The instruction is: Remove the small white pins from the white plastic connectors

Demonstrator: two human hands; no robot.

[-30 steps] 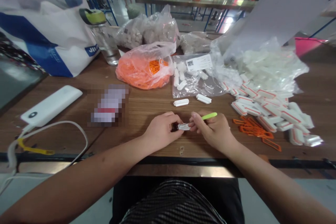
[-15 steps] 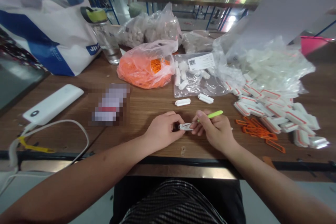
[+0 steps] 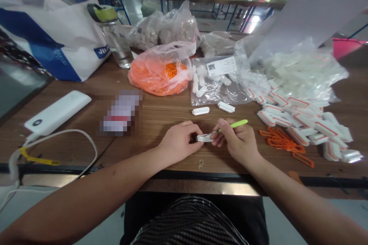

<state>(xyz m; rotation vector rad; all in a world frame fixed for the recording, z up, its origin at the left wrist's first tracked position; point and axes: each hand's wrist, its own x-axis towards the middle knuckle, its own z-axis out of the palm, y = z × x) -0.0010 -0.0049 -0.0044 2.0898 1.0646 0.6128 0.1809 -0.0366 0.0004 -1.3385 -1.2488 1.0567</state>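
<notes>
My left hand (image 3: 178,143) pinches one end of a small white plastic piece (image 3: 203,137) just above the wooden table (image 3: 161,116). My right hand (image 3: 238,141) is closed round a green-handled tool (image 3: 234,124) whose tip touches the white piece. Two loose white pieces (image 3: 200,110) lie on the table just beyond my hands. A heap of white pieces with orange frames (image 3: 299,120) lies to the right, with loose orange frames (image 3: 283,143) in front of it.
A bag of orange frames (image 3: 158,74) and a clear bag with a label (image 3: 214,80) lie behind my hands. A white power bank (image 3: 57,111) with a cable, a water bottle (image 3: 113,36) and a blue-white bag (image 3: 54,34) are on the left.
My right hand and the green tool have shifted slightly right. My left hand keeps hold of the white piece in the same place.
</notes>
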